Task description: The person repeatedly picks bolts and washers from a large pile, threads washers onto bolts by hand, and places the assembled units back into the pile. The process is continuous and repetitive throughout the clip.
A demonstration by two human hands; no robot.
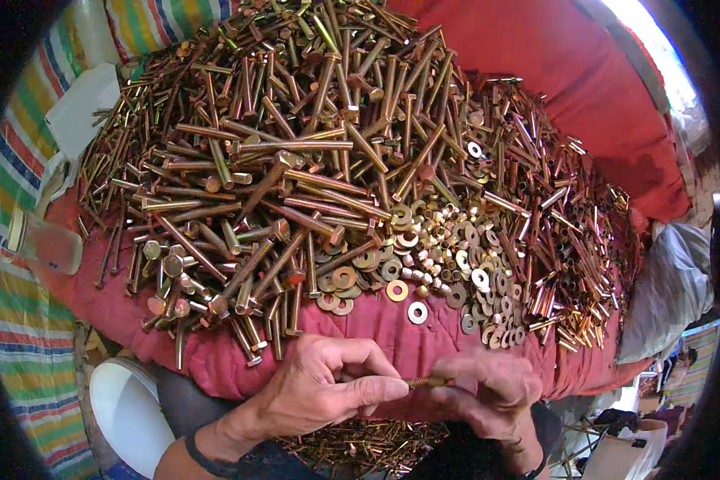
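Head view: at six o'clock, the left hand [332, 384] pinches a threaded bolt [418, 382]; whether the blurred right hand [492, 390] grips its three-o'clock end, I cannot tell. A silvery flat washer [410, 313] lies toward twelve.

Bolts [262, 188] lie left of washers [496, 308].

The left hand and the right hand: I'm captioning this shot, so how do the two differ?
The left hand shows sharply; the right hand is blurred. The left hand pinches the left end of a small threaded piece; the right hand is at its other end, too blurred to tell its grip. The left hand's fingertips point right, the right hand's left. Both are bare.
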